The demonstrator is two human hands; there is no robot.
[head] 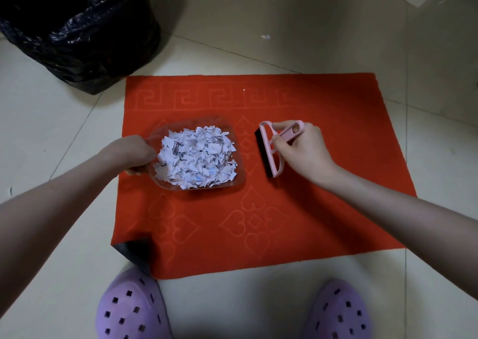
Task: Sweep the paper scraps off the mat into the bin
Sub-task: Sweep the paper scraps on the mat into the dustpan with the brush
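Note:
A red mat [258, 209] with embossed hearts lies on the tiled floor. On its left half rests a clear plastic dustpan [232, 137], heaped with white paper scraps [196, 155]. My left hand [137, 155] grips the dustpan's left end. My right hand [302, 150] holds a small pink brush [269, 150] with black bristles, standing on the mat just right of the dustpan. One tiny scrap [244, 90] lies near the mat's far edge. The bin [77, 28], lined with a black bag, stands beyond the mat's far left corner.
The mat's near left corner [134, 250] is folded up, showing its black underside. My feet in purple clogs [132, 310] stand at the mat's near edge. A white scrap [265, 37] lies on the tiles beyond the mat.

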